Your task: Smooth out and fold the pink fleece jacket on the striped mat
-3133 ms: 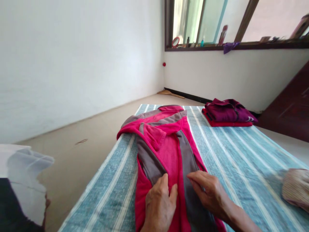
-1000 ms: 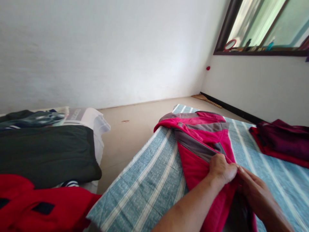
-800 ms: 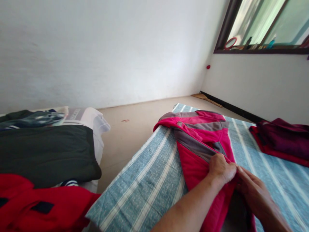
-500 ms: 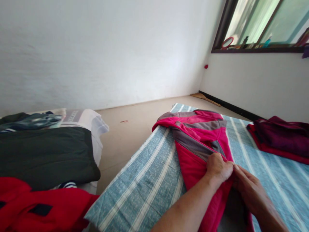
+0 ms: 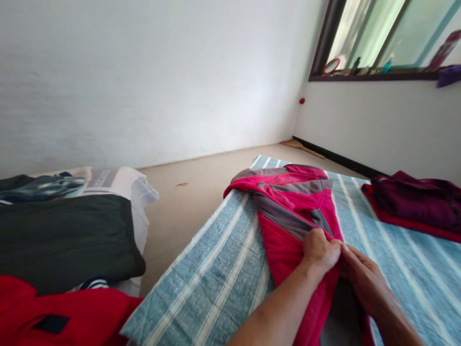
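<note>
A pink and grey jacket (image 5: 277, 235) lies lengthwise over a blue sheet with white stripes (image 5: 230, 245), its far end hanging a little past the sheet's left edge. My left hand (image 5: 320, 250) is closed on the jacket's edge near the middle, fingers curled into the cloth. Right beside it, my right hand (image 5: 362, 274) pinches the same edge, thumb and fingertips meeting close to the left hand's. Part of the jacket below is hidden by my forearms. Just what bit of the edge the fingertips grip is too small to make out.
Folded dark purple and red clothes (image 5: 414, 202) lie on the sheet at right. On the left are a dark green garment (image 5: 68, 240), a red garment (image 5: 82, 317) and a white plastic bag (image 5: 139, 192). Tiled floor (image 5: 176, 206) separates the two sides. A window (image 5: 382, 38) is at upper right.
The view has turned slightly to the right, so everything sits a little further left. Both hands keep their hold on the jacket, with hardly any other movement.
</note>
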`<state>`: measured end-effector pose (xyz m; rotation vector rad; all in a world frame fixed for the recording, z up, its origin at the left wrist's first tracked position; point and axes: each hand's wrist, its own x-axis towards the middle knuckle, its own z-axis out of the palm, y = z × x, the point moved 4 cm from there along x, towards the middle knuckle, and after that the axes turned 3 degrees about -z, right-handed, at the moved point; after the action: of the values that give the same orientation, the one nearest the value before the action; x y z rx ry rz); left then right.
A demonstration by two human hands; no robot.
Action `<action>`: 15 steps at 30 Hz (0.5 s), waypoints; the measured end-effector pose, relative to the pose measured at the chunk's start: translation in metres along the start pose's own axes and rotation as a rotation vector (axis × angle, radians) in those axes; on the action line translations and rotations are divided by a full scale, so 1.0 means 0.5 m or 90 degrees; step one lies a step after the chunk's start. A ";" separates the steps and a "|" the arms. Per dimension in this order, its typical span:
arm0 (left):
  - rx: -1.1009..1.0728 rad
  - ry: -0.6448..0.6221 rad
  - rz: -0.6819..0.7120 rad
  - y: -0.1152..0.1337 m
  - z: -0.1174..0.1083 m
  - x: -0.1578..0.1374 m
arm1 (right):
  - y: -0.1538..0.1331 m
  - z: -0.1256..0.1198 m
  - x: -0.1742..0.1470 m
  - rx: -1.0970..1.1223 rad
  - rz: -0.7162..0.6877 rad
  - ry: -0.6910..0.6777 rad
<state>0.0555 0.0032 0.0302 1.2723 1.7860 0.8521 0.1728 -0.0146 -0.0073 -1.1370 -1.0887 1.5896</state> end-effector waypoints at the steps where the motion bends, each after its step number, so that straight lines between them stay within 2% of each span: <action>1: 0.000 0.001 0.001 0.000 -0.001 -0.001 | 0.000 0.000 0.001 -0.006 0.000 -0.001; 9: -0.007 0.022 0.017 0.001 -0.011 -0.003 | -0.015 0.016 -0.006 0.006 -0.013 -0.014; 15: -0.020 0.000 0.045 0.005 -0.019 -0.004 | -0.034 0.030 -0.018 -0.032 -0.077 0.006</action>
<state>0.0487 0.0013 0.0371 1.3213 1.7291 0.9158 0.1630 -0.0215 0.0139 -1.0904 -1.1740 1.4693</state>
